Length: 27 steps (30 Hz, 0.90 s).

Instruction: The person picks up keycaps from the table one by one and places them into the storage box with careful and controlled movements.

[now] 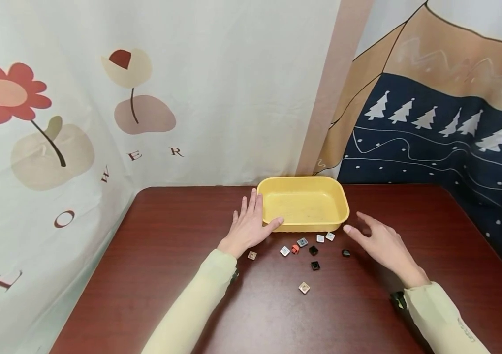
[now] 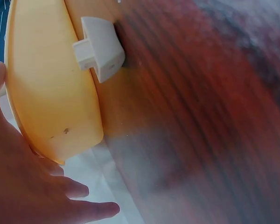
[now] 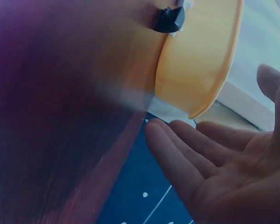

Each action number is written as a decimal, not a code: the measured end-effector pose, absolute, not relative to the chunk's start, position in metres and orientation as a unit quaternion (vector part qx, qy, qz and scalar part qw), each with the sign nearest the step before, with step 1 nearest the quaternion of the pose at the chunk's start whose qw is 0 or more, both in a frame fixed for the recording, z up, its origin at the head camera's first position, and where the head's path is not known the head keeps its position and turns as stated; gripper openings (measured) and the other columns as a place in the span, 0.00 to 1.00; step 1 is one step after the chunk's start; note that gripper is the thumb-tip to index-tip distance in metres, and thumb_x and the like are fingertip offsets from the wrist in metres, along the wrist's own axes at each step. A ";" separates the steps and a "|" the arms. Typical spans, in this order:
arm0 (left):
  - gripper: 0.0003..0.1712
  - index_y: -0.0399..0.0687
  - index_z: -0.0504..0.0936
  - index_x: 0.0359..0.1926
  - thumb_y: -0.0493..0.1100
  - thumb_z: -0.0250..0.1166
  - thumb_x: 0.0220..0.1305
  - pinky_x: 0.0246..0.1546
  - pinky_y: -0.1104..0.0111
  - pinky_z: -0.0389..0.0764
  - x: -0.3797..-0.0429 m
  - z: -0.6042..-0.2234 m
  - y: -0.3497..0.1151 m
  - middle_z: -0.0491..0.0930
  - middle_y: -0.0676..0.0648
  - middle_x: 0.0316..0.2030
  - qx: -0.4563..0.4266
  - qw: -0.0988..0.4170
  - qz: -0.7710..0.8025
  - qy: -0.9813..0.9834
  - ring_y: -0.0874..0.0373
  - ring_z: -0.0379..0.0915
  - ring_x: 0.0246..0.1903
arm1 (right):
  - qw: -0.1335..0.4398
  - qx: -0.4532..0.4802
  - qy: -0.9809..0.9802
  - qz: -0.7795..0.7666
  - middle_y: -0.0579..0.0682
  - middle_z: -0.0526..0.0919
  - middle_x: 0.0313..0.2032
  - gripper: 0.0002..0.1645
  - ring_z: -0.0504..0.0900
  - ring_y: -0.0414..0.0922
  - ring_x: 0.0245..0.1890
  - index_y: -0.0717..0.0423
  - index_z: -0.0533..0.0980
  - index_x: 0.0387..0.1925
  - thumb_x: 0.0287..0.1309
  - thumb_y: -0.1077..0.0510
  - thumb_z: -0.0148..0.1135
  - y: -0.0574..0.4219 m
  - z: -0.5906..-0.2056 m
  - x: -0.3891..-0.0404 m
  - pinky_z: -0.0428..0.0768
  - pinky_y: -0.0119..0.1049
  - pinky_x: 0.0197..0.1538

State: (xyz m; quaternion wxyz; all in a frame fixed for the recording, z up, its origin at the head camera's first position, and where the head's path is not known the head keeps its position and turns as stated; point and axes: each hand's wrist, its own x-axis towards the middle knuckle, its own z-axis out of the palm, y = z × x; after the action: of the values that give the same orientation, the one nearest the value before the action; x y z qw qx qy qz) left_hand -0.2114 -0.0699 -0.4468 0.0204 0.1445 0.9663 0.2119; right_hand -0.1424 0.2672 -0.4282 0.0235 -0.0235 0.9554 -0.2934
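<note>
A shallow yellow plastic tub [image 1: 303, 227] stands at the back of the table with nothing inside. My left hand [image 1: 248, 225] lies along its left side, fingers straight, the thumb reaching over the front rim. Off the tub's right front corner, my right hand [image 1: 381, 243] hovers with loosely spread fingers and holds nothing. Between the hands several small keycaps are scattered: a red one [image 1: 295, 249], a grey one [image 1: 302, 242], white ones [image 1: 284, 251] and black ones [image 1: 315, 265]. A beige keycap [image 2: 102, 49] appears large in the left wrist view, a black keycap [image 3: 169, 19] in the right.
The dark red-brown wooden table [image 1: 153, 295] has rounded back corners. Behind it hang a pale curtain [image 1: 233, 98] with flower prints and a navy and tan cloth [image 1: 410, 142] with white trees. One beige keycap [image 1: 304, 287] lies nearer the front than the others.
</note>
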 end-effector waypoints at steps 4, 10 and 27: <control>0.62 0.41 0.42 0.83 0.80 0.46 0.69 0.71 0.34 0.51 -0.210 -0.447 -0.070 0.33 0.44 0.83 0.145 0.025 0.207 0.967 0.37 0.33 0.80 | 0.020 -0.033 0.967 -0.253 0.70 0.73 0.67 0.55 0.74 0.68 0.64 0.67 0.68 0.72 0.67 0.25 0.55 0.266 -0.433 -0.133 0.72 0.69 0.60; 0.63 0.41 0.40 0.83 0.80 0.46 0.68 0.71 0.33 0.50 -0.210 -0.445 -0.070 0.30 0.46 0.83 0.141 0.031 0.197 0.970 0.38 0.32 0.81 | -0.018 -0.065 0.976 -0.208 0.65 0.83 0.56 0.37 0.82 0.63 0.54 0.63 0.79 0.61 0.65 0.38 0.68 0.257 -0.440 -0.122 0.79 0.65 0.50; 0.64 0.40 0.40 0.83 0.81 0.47 0.68 0.71 0.34 0.52 -0.210 -0.444 -0.066 0.34 0.44 0.83 0.134 0.032 0.183 0.974 0.37 0.35 0.80 | -0.060 -0.116 0.978 -0.162 0.51 0.85 0.35 0.14 0.84 0.48 0.33 0.58 0.86 0.41 0.60 0.52 0.75 0.244 -0.451 -0.122 0.82 0.50 0.32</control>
State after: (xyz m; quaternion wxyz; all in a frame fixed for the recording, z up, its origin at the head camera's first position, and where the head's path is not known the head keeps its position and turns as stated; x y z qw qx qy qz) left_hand -0.2104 -0.0662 -0.4443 0.0320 0.1336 0.9735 0.1828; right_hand -0.1221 0.2445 -0.4506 -0.0599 -0.1157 0.9782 -0.1616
